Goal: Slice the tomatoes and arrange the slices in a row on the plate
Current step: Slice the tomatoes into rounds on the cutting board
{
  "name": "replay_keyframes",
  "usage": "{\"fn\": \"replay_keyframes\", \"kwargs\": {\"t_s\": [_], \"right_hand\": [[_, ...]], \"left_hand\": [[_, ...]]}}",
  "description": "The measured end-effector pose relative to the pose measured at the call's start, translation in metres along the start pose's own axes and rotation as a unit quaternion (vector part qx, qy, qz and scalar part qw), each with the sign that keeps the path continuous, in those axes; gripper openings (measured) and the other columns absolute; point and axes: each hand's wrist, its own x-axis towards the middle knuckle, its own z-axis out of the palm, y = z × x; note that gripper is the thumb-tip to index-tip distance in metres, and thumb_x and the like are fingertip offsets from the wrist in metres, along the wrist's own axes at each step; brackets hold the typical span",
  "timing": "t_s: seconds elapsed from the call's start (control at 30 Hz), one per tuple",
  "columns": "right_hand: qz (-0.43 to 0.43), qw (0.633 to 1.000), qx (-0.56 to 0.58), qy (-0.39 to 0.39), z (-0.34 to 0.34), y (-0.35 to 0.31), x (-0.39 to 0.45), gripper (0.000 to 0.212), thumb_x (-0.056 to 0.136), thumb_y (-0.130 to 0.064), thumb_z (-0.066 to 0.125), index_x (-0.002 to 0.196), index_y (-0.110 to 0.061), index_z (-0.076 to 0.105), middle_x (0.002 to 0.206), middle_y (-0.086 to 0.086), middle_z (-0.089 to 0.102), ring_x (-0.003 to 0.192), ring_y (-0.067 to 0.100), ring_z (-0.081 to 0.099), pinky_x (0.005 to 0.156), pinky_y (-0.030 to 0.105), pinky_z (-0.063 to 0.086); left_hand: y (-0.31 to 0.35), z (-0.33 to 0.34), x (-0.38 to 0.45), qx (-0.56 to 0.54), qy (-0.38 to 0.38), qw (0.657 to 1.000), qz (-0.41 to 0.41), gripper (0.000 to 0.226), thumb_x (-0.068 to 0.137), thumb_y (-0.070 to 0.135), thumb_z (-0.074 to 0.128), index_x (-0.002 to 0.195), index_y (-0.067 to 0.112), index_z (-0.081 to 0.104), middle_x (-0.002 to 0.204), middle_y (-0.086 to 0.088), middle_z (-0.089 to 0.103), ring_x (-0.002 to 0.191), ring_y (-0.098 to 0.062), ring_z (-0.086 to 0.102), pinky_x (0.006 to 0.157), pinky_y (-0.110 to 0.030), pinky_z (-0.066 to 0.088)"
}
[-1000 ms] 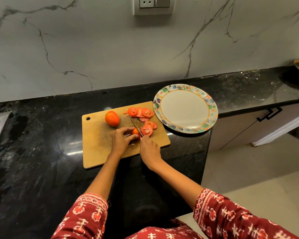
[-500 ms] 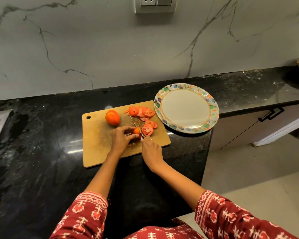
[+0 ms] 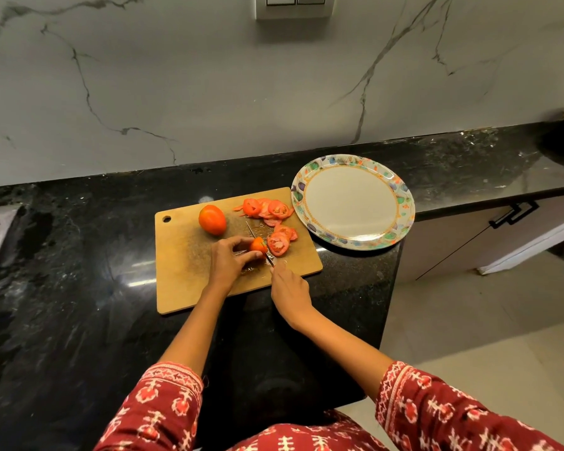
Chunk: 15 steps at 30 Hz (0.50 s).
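**Red tomato end under the knife**

Wooden cutting board lies on the black counter. The left hand pinches a tomato end between thumb and curled fingers. The right hand grips the knife, its blade against that piece. Cut slices lie on the board right of the blade, a whole tomato to the left. The plate sits beside the board.

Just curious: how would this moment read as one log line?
step: slicing | left hand holds tomato piece | right hand holds knife | plate bare | whole tomato waiting
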Motion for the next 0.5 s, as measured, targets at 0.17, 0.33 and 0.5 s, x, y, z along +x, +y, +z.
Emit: {"fn": "replay_keyframes", "kwargs": {"t_s": [0.17,0.33,0.5], "right_hand": [[0.008,1.0,0.004,-0.001,-0.0008,-0.0055,0.0061,0.024,0.102,-0.011,0.028,0.119,-0.004,0.043,0.112,0.012,0.061,0.103,0.028,0.063,0.077,0.033,0.047],[-0.02,1.0,-0.017,-0.002,0.0001,-0.0007,0.0033,0.026,0.102,-0.008,0.027,0.122,-0.003,0.043,0.114,0.013,0.059,0.102,0.029,0.063,0.077,0.034,0.048],[-0.011,0.999,-0.031,-0.002,0.0003,0.0008,-0.0006,0.026,0.101,-0.006,0.028,0.123,-0.002,0.042,0.11,0.011,0.061,0.1,0.028,0.064,0.078,0.034,0.05]], "left_hand": [[-0.0033,0.0024,0.0001,0.008,0.003,1.0,-0.003,0.036,0.068,0.014,0.08,0.101,0.007,0.07,0.099,-0.007,0.07,0.093,-0.015,0.064,0.085,-0.026,0.051],[-0.0027,-0.0014,0.0036,0.011,-0.011,1.0,-0.008,0.035,0.067,0.015,0.081,0.099,0.008,0.071,0.095,-0.007,0.071,0.09,-0.015,0.065,0.085,-0.031,0.053],[0.0,-0.001,0.0011,0.002,-0.006,1.0,-0.008,0.034,0.067,0.013,0.08,0.099,0.008,0.071,0.095,-0.006,0.07,0.089,-0.013,0.064,0.082,-0.024,0.051]]}}
